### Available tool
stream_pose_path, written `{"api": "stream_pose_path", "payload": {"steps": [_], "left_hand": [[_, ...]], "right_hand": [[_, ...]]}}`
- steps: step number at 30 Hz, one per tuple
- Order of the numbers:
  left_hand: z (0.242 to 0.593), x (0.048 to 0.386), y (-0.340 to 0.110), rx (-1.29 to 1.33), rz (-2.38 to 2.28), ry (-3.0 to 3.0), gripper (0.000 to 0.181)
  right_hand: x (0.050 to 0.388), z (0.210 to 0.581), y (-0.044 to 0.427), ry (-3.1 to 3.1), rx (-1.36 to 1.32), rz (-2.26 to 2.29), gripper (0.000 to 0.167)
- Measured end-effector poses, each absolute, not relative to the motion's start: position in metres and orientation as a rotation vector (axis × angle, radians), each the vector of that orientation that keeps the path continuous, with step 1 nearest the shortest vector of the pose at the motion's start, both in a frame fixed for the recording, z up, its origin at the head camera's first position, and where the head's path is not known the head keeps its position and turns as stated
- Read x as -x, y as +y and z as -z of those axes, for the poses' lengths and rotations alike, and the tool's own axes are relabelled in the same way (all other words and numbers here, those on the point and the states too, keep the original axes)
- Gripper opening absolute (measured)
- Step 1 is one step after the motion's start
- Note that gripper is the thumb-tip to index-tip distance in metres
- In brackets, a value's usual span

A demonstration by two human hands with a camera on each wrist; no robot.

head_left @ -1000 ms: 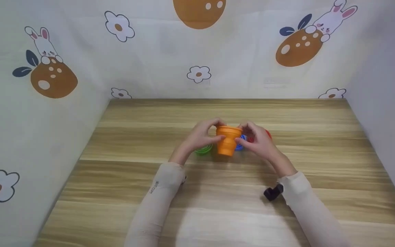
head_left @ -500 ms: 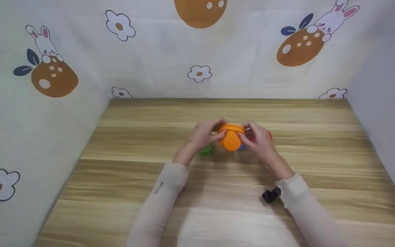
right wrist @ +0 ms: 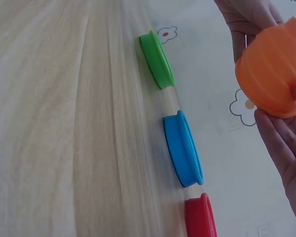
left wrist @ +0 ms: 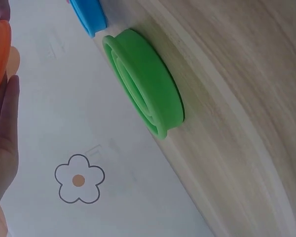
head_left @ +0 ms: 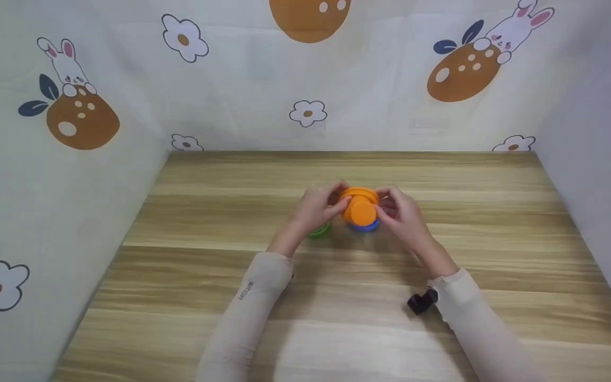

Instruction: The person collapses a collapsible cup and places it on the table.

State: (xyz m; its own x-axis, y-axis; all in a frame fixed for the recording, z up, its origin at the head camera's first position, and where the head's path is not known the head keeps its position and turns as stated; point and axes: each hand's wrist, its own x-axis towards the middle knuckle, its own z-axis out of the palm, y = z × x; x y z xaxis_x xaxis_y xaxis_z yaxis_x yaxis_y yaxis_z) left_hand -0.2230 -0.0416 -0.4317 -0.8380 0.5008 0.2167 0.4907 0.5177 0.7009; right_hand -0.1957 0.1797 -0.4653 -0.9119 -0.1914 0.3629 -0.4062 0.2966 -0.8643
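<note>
An orange collapsible cup (head_left: 363, 213) is raised above the table between both hands, its round base facing the head camera. My left hand (head_left: 313, 209) grips its rim from the left, thumb in front. From the right, my right hand (head_left: 403, 218) holds the other side, thumb on the cup wall. Flattened on the table below are a green collapsed cup (left wrist: 148, 81) and a blue collapsed cup (right wrist: 182, 149). Beside the blue one, the right wrist view shows a red collapsed cup (right wrist: 200, 217), mostly covered by my right hand in the head view.
The wood-grain table (head_left: 337, 329) meets a patterned cloth wall (head_left: 252, 90) at the back, with more cloth at both sides. A small black device (head_left: 422, 301) is attached at the right sleeve cuff.
The orange cup has tilted, its base swinging from downward to facing the head camera, and it looks shorter. Both hands shifted only slightly, keeping their grip.
</note>
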Motion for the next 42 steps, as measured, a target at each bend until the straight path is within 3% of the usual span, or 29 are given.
{"api": "stream_pose_path", "payload": {"steps": [8, 18, 22, 29, 42], "left_hand": [[0.433, 0.224, -0.045, -0.83, -1.448, 2.423, 0.038], [0.429, 0.222, -0.038, -0.754, -1.397, 2.61, 0.031], [0.428, 0.221, -0.037, -0.774, -1.383, 2.662, 0.03], [0.431, 0.22, -0.036, -0.817, -1.339, 2.735, 0.028], [0.431, 0.217, -0.035, -0.767, -1.358, 2.704, 0.027]], "right_hand": [[0.197, 0.463, 0.178, -2.351, -0.478, -1.628, 0.023], [0.192, 0.47, 0.178, -2.279, -0.678, -1.967, 0.037], [0.191, 0.47, 0.177, -2.291, -0.635, -2.045, 0.041], [0.192, 0.47, 0.17, -2.371, -0.457, -1.9, 0.037], [0.192, 0.471, 0.171, -2.413, -0.409, -1.713, 0.03]]}}
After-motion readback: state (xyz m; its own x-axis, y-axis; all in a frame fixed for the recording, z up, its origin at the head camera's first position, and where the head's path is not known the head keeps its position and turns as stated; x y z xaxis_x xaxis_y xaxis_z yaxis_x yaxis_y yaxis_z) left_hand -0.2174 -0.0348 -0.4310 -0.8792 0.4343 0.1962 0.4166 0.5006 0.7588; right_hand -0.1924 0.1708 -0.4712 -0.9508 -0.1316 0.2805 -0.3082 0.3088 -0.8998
